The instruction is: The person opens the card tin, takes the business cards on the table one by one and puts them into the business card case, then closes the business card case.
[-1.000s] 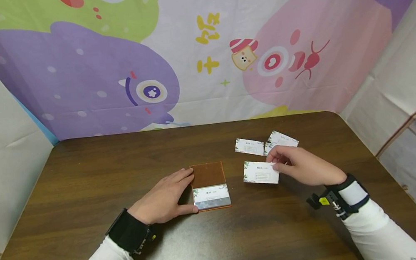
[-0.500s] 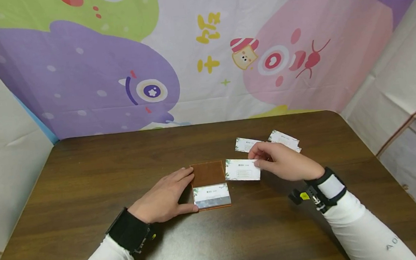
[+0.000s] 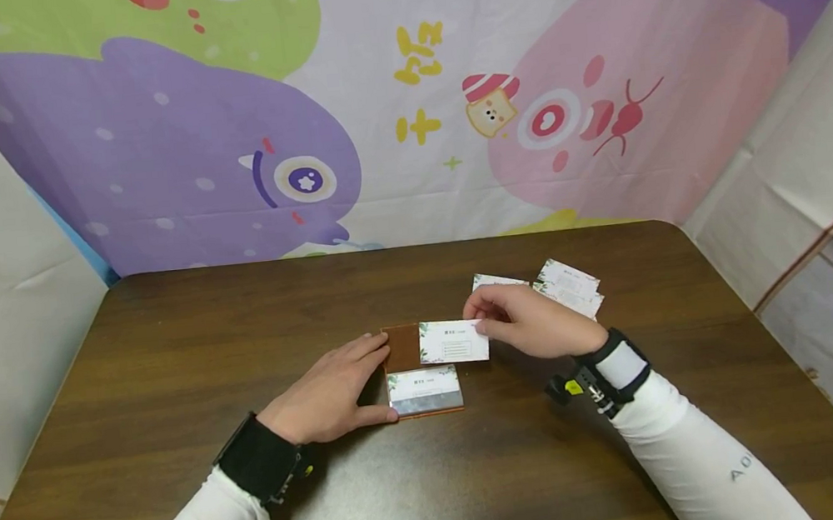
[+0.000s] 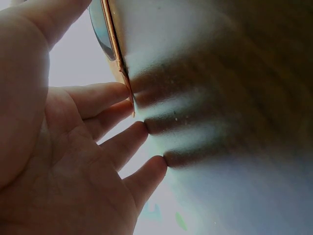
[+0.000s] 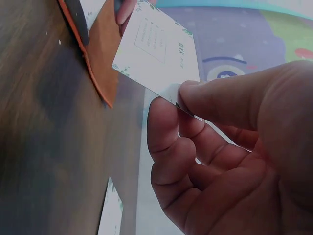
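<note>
A brown leather card holder point(image 3: 401, 347) lies opened out on the table. A white business card point(image 3: 423, 382) sits in its lower half, partly behind a greyish see-through strip. My left hand point(image 3: 327, 394) rests at the holder's left side, its fingertips and thumb touching the edge and the fingers spread. Between thumb and fingers, my right hand point(image 3: 535, 321) pinches another white card point(image 3: 450, 342) with green leaf corners by its right end. That card hangs over the right part of the holder's upper half; the right wrist view shows it tilted and raised off the leather.
Several loose cards point(image 3: 568, 283) lie behind my right hand, some overlapping. One card point(image 3: 497, 280) there is partly covered by the hand. A cartoon-printed cloth point(image 3: 404, 127) hangs along the back edge of the brown wooden table point(image 3: 255, 309).
My right hand has moved left with the pinched card, from beside the loose cards to over the holder's upper half. The left hand has stayed in place.
</note>
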### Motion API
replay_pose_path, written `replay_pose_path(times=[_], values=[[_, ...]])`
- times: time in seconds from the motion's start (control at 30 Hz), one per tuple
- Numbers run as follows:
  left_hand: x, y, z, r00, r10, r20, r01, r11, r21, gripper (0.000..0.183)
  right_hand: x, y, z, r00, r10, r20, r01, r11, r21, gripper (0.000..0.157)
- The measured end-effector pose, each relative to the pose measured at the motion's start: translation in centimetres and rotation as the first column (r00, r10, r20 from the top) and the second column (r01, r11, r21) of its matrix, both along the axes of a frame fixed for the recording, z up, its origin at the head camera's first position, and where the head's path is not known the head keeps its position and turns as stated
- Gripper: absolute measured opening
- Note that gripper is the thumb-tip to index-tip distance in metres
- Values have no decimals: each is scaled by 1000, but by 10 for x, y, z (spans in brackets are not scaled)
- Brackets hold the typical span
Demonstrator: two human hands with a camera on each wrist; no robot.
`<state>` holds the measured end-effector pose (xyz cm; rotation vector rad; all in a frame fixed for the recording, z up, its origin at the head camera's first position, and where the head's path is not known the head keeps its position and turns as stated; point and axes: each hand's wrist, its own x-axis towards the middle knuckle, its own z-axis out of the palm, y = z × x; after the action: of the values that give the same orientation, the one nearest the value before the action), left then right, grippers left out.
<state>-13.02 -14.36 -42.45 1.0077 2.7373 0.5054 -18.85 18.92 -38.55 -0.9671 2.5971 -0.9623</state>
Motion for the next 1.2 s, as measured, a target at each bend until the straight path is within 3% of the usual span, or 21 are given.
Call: replay_pose_path(times=[0.5,1.2], values=[[-1,1,0,1000,7,6,-7,1000,4,92,-3,-35,-13,997,52,54,-53,998,22,11],[0,0,0,1000,16,14,-16,1000,-2,89,-2,-46,-25,993,92,74,-96,994,50,11]])
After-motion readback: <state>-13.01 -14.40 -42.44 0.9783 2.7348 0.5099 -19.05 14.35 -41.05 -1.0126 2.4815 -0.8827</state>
